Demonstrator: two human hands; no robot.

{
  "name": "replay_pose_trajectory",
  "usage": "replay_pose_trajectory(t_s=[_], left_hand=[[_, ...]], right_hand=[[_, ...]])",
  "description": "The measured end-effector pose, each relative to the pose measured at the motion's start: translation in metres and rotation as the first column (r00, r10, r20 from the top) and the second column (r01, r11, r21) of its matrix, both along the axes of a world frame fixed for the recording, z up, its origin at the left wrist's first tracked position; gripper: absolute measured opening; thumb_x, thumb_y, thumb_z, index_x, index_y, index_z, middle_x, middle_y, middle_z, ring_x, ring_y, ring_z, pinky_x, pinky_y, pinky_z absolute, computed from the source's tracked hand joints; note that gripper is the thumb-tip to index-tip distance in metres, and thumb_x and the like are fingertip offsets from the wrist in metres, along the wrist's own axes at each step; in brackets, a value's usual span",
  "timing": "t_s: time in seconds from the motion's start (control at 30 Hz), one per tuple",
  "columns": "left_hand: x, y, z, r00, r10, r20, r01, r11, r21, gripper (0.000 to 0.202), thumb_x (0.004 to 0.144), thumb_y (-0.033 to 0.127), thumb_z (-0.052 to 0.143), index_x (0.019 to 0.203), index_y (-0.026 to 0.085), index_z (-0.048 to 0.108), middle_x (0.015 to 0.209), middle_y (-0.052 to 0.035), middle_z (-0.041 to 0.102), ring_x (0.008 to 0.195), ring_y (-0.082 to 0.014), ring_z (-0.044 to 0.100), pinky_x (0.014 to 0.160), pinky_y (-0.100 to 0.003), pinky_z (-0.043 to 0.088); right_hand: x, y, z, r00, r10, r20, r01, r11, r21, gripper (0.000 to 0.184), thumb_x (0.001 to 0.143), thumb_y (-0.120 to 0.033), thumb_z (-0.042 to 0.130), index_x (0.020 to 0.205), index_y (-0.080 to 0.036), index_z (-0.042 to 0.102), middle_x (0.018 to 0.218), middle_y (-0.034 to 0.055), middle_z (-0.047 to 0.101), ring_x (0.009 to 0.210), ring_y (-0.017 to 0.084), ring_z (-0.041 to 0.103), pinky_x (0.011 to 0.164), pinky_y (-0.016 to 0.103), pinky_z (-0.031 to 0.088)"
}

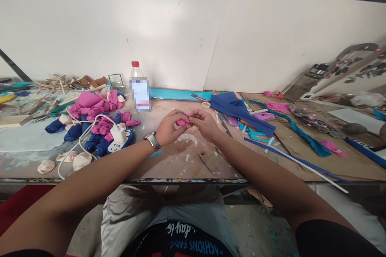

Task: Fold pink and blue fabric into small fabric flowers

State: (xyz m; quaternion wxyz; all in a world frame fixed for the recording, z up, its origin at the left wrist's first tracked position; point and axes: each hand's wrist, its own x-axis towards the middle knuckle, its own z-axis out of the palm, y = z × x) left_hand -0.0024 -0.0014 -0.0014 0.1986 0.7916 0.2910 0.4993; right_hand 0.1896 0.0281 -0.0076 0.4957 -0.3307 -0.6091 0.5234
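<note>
Fingers of both hands are pinching a small pink piece, the thumbs and forefingers pressed nearly together with only that piece between them. It is lying right at the fingertips, with the left hand gripping from its left and the right hand meeting its right end, so neither hand is sitting clearly nearer. Its long axis seems to be running across from one hand to the other, though the fingers are covering too much of it to be sure. Both hands are holding it over the middle of the surface, well in from the front edge. Toward the right of that front edge, a white rod is jutting out past it beside a dark blue strip. Left of the hands, a power strip is carrying a white plug, and next to it pink cloth and dark blue bundles are lying heaped. Beyond the right hand, a dark blue cloth is lying toward the back edge, with scissors resting just beside it. Near the back edge, a red-capped bottle is standing upright beside a turquoise strip.
</note>
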Motion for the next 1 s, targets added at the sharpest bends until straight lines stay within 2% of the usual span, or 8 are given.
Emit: replay_pose_trajectory(t_s=[0.17,0.27,0.4,0.57,0.77,1.0], left_hand=[[0.002,0.001,-0.003,0.996,0.011,0.085,-0.003,0.996,-0.093,0.006,0.084,0.022,0.073,0.089,0.02,0.07,0.097,-0.0073,0.068,0.096,-0.021,0.063,0.09,-0.036,0.051],[0.002,0.002,-0.005,0.99,0.009,0.138,0.013,0.987,-0.158,0.006,0.084,0.023,0.072,0.087,0.019,0.069,0.096,-0.0066,0.068,0.091,-0.0191,0.064,0.086,-0.034,0.051],[0.002,0.005,-0.006,0.976,0.005,0.218,0.042,0.976,-0.213,0.009,0.085,0.026,0.072,0.087,0.018,0.068,0.096,-0.0063,0.068,0.092,-0.0183,0.064,0.088,-0.033,0.05],[0.003,0.006,-0.006,0.964,-0.008,0.264,0.076,0.966,-0.247,0.015,0.083,0.03,0.074,0.086,0.018,0.067,0.096,-0.006,0.068,0.092,-0.0181,0.063,0.088,-0.033,0.049],[0.003,0.004,-0.003,0.946,-0.065,0.319,0.153,0.953,-0.26,0.018,0.082,0.029,0.074,0.089,0.018,0.062,0.098,-0.0057,0.069,0.091,-0.0171,0.063,0.088,-0.032,0.05],[0.003,0.003,-0.001,0.958,-0.039,0.286,0.118,0.957,-0.266,0.02,0.081,0.027,0.074,0.091,0.018,0.06,0.099,-0.0057,0.069,0.091,-0.0173,0.064,0.087,-0.032,0.05]], right_hand=[[0.0,-0.002,0.001,0.999,0.042,-0.001,-0.042,0.999,-0.006,0.035,0.075,-0.031,0.079,0.105,-0.024,0.062,0.073,-0.0049,0.067,0.067,0.013,0.062,0.07,0.028,0.05],[0.0,-0.004,0.004,0.998,0.059,0.036,-0.061,0.997,0.055,0.024,0.078,-0.034,0.078,0.093,-0.024,0.061,0.071,-0.005,0.065,0.067,0.013,0.062,0.07,0.029,0.051],[0.001,-0.005,0.005,0.992,0.038,0.121,-0.056,0.988,0.147,0.015,0.078,-0.032,0.077,0.087,-0.022,0.07,0.078,-0.0012,0.068,0.072,0.014,0.064,0.075,0.031,0.052],[0.006,-0.002,0.001,0.977,-0.021,0.21,-0.032,0.968,0.249,0.023,0.079,-0.04,0.081,0.093,-0.022,0.077,0.091,0.0036,0.075,0.085,0.02,0.068,0.083,0.036,0.055],[0.011,-0.001,0.002,0.934,-0.14,0.33,-0.013,0.907,0.422,0.023,0.085,-0.044,0.079,0.094,-0.023,0.08,0.092,0.0051,0.078,0.084,0.021,0.069,0.082,0.037,0.054],[0.012,-0.003,0.009,0.919,-0.144,0.367,-0.053,0.877,0.477,0.023,0.088,-0.046,0.075,0.095,-0.026,0.082,0.095,0.0064,0.078,0.086,0.022,0.07,0.08,0.037,0.054]])
